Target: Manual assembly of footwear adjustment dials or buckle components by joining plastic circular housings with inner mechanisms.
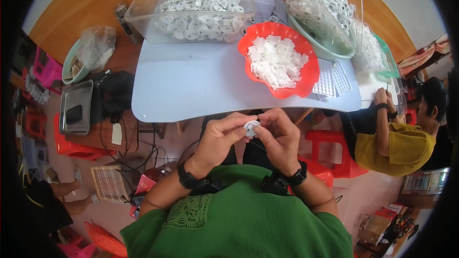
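Observation:
Just off the table's near edge, a small round white plastic part (251, 128) with dark openings is held between both my hands. My left hand (221, 136) pinches its left side between thumb and fingers. From the right, my right hand (278, 136) has its thumb on the part and its fingers curled behind. Beyond my hands on the pale blue table (191, 76) stands a red scalloped bowl (281, 94) heaped with small translucent white pieces (277, 59). Farther back, a clear plastic bin (143, 16) holds many similar round white parts (201, 12).
At the far right, another clear bin (330, 0) of white parts leans over a green basin (344, 51). White trays (332, 79) lie beside the red bowl. A co-worker in a yellow top (399, 148) sits at right. A metal tray (76, 107) with a phone sits left.

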`<state>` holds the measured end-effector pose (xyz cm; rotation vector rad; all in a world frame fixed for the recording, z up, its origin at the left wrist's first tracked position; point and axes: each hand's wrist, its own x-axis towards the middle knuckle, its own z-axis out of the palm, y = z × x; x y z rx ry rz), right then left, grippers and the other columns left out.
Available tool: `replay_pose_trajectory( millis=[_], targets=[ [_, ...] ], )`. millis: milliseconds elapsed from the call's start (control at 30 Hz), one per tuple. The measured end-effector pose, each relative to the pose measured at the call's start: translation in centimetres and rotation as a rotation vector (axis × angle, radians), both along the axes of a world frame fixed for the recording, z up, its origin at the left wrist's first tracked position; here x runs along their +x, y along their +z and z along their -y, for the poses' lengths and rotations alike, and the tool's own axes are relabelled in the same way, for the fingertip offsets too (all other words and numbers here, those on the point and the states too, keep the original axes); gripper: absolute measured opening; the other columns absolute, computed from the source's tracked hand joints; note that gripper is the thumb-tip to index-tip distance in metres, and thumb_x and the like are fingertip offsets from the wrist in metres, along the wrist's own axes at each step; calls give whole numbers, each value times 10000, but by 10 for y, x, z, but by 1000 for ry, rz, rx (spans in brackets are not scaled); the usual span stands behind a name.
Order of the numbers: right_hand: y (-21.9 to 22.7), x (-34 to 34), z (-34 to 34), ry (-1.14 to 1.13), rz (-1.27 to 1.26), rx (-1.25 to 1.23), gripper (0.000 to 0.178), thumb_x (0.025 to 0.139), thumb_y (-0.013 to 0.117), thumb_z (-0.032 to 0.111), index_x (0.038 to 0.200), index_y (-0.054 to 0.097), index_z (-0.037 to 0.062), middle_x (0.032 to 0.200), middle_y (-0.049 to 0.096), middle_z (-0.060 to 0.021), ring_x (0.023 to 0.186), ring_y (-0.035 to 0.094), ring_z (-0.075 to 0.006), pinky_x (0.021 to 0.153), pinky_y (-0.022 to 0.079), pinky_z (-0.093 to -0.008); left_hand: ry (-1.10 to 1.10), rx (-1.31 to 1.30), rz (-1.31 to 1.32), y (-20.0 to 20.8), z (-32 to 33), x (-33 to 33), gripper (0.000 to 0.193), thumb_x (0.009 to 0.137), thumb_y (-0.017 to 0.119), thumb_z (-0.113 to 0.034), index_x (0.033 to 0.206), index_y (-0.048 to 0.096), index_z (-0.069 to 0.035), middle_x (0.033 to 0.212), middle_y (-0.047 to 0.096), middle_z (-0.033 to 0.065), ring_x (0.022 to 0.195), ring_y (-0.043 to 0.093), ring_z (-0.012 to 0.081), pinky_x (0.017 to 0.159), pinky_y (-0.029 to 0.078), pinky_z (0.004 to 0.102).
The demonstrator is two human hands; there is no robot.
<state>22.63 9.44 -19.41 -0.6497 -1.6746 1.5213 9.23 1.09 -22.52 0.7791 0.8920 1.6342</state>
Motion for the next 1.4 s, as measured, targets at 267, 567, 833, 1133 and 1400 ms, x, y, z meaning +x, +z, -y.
replay_pose_trajectory(
  millis=[267,567,833,1133,1400],
  targets=[
    [-9,0,4,0,103,375,162,779,644,-61,906,557,-12,808,557,-95,631,583,-157,559,479,-258,214,22,-470,10,4,12,262,915,526,-12,1165,593,25,1052,590,96,857,582,125,736,502,234],
    [-2,-5,4,-58,76,637,170,754,635,-79,889,555,-12,791,555,-121,630,576,-226,510,466,-303,311,30,-610,17,8,16,247,896,509,27,1124,602,32,934,630,121,721,609,138,644,501,238],
    [8,-3,6,-50,18,639,171,745,643,-84,876,554,-19,777,562,-122,617,568,-222,505,459,-293,368,109,-596,21,8,20,213,912,530,-20,1098,616,37,968,636,130,722,605,140,659,505,242],
    [3,1,4,-20,42,566,120,777,605,-90,866,558,-25,791,564,-103,611,574,-172,507,458,-270,313,18,-616,23,8,21,219,925,498,-12,1104,610,47,970,631,132,749,610,145,683,512,251],
    [-7,9,-9,100,90,-215,73,875,569,22,889,590,-47,771,642,-62,689,604,-79,591,509,-220,-37,-179,185,11,-1,3,352,968,396,-128,1201,507,112,1052,616,186,909,639,246,791,542,332]
  ],
)
